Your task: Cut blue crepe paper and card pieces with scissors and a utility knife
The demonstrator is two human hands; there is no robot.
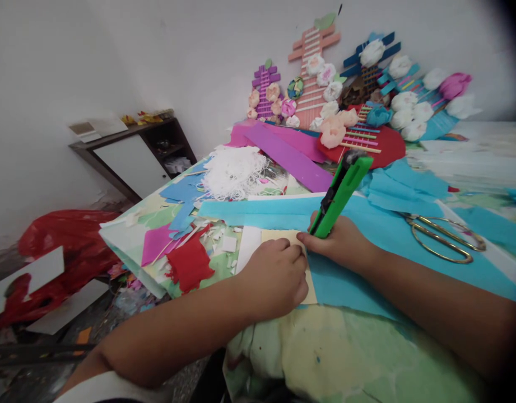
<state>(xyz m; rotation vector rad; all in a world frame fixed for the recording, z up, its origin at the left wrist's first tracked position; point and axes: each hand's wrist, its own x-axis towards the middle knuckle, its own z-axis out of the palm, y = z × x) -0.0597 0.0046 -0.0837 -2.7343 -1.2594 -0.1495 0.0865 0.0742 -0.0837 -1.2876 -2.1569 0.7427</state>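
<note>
A green utility knife (344,193) stands nearly upright in my right hand (339,240), its lower end hidden by the fingers. My left hand (278,277) is closed, knuckles up, and presses on a cream-coloured piece (311,291); whether its fingers pinch something is hidden. Both hands are close together over that piece, fingertips almost touching. Under and around it lie a white strip (248,240) and a large blue paper sheet (350,285). Gold-handled scissors (445,238) rest on the blue sheet, right of my right hand.
White shredded strands (235,173), purple paper (289,154), a red scrap (190,263) and small white bits lie on the table. Stick-built crafts with paper flowers (312,84) lean along the wall. Left stand a low cabinet (129,162) and a red plastic bag (68,240).
</note>
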